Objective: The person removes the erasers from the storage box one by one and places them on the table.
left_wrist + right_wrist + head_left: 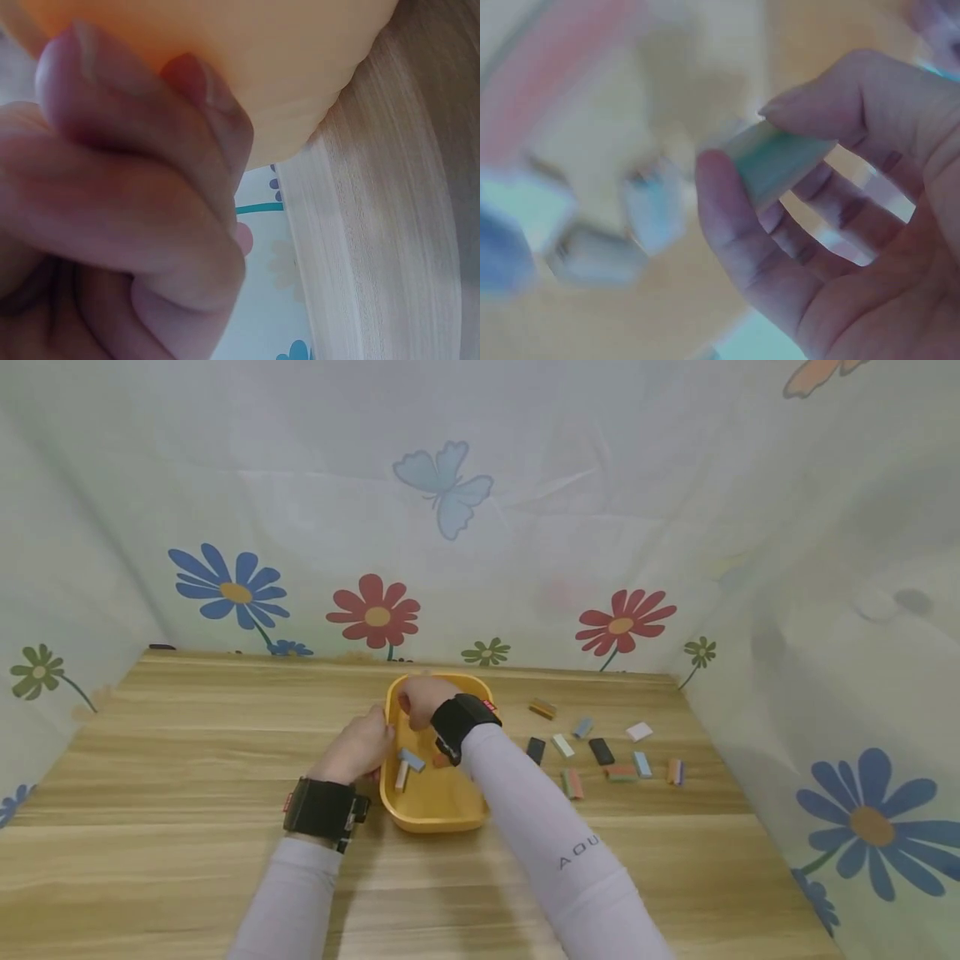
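Observation:
A yellow plastic bin [438, 824] stands on the wooden table. My left hand [358, 747] grips its left side, and in the left wrist view curled fingers [120, 97] lie against the bin's wall. Over the far left part of the bin is my right hand [427, 697], its thumb and forefinger pinching a small green eraser [784, 165]. Inside the bin lie a blue eraser [412, 760], a pale one [402, 776] and a reddish one [441, 761], the last partly hidden by my right wrist.
Right of the bin, several erasers are scattered: black ones [602, 752], a white one [639, 732], a light blue one [642, 765], two-coloured ones [572, 783] and a brown-yellow one [542, 708]. A flowered cloth backdrop [495, 577] encloses the table's back and sides.

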`<state>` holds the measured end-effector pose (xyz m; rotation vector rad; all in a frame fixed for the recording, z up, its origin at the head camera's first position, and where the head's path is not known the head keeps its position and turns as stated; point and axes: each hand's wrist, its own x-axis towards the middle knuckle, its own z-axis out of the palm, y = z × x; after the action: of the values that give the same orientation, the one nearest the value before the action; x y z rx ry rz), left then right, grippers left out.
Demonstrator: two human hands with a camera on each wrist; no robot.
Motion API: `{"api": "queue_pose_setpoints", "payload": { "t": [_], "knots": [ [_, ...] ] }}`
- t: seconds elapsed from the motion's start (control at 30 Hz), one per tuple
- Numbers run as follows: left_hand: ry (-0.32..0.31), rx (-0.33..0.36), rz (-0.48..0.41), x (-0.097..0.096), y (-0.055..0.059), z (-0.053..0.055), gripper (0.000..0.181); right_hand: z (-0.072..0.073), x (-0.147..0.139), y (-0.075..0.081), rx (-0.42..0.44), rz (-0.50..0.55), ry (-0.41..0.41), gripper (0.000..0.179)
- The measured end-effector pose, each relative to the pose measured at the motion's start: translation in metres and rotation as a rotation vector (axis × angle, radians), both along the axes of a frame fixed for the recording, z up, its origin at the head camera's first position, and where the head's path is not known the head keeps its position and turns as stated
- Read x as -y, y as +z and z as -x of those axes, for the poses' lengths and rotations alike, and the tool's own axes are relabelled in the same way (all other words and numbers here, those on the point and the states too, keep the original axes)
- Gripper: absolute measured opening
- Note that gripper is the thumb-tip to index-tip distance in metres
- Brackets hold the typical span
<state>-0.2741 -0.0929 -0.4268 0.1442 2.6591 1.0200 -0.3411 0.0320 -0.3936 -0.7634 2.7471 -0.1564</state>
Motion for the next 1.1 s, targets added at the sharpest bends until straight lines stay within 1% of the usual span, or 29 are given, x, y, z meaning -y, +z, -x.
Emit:
{"api": "queue_pose_setpoints", "payload": {
  "t": [0.03, 0.13, 0.23, 0.27, 0.37, 0.5, 0.6, 0.67, 0.8, 0.9, 1.0, 1.1],
  "knots": [
    [0.001, -0.003, 0.001, 0.001, 0.000, 0.000, 0.026, 0.003, -0.002, 0.007, -0.016, -0.017, 0.020, 0.015],
    [0.002, -0.015, 0.005, 0.002, 0.002, 0.001, 0.025, 0.012, -0.010, 0.027, -0.039, -0.045, 0.024, 0.014],
    [0.003, -0.015, 0.017, 0.003, 0.002, 0.002, 0.025, 0.019, -0.026, 0.045, -0.048, -0.070, -0.012, 0.014],
    [0.005, -0.011, 0.020, 0.003, 0.002, 0.002, 0.025, 0.023, -0.033, 0.049, -0.038, -0.062, -0.039, 0.016],
    [0.012, 0.003, 0.023, 0.003, 0.002, 0.002, 0.027, 0.032, -0.056, 0.058, -0.055, -0.070, -0.092, 0.015],
    [0.018, 0.009, 0.022, 0.003, 0.004, 0.001, 0.028, 0.044, -0.094, 0.062, -0.058, -0.063, -0.168, 0.015],
    [0.012, 0.006, 0.016, 0.002, 0.005, 0.001, 0.030, 0.050, -0.125, 0.059, -0.053, -0.051, -0.214, 0.014],
    [0.007, 0.004, 0.010, 0.002, 0.005, 0.001, 0.032, 0.054, -0.144, 0.053, -0.047, -0.047, -0.234, 0.013],
    [0.011, 0.016, 0.001, 0.002, 0.004, 0.000, 0.032, 0.060, -0.175, 0.034, -0.025, -0.060, -0.258, 0.013],
    [0.018, 0.028, -0.011, 0.001, 0.003, 0.000, 0.033, 0.063, -0.191, 0.021, -0.023, -0.069, -0.275, 0.014],
    [0.015, 0.032, -0.022, 0.001, 0.001, 0.000, 0.033, 0.064, -0.205, 0.006, -0.044, -0.050, -0.278, 0.014],
    [0.014, 0.029, -0.023, 0.001, -0.002, 0.000, 0.034, 0.069, -0.219, -0.013, -0.082, -0.024, -0.239, 0.011]
  ]
}}
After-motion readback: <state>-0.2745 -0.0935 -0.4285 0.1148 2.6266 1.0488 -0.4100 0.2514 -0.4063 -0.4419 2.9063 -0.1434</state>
